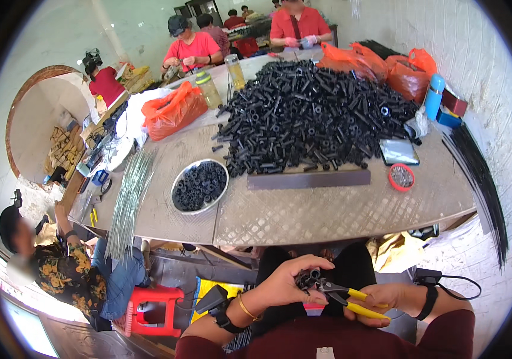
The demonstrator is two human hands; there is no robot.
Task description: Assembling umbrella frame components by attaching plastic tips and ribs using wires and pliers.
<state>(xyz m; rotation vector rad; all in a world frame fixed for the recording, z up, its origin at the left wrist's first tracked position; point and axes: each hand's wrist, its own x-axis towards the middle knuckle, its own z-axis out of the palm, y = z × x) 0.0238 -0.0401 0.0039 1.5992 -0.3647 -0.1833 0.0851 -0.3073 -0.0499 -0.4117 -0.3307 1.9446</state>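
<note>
Over my lap, my left hand (286, 281) is closed around a small black tubular plastic part (308, 276), its round end facing up. My right hand (380, 297) grips pliers (360, 307) with yellow handles. The metal jaws meet the black part beside my left fingers; what lies between them is too small to make out. Ahead on the table spreads a large heap of similar black plastic parts (321, 113). A metal bowl (193, 212) of black ring-shaped pieces stands left of a flat dark bar (310, 179). A red dish (400, 189) holds small metal pieces.
Thin metal wires (129, 194) overhang the table's left edge; dark rods (477, 185) lie along the right. Orange bags (175, 112), a blue bottle (434, 97) and a clear-wrapped packet (399, 152) surround the heap. A red stool (153, 305) and a seated person (70, 275) are at left.
</note>
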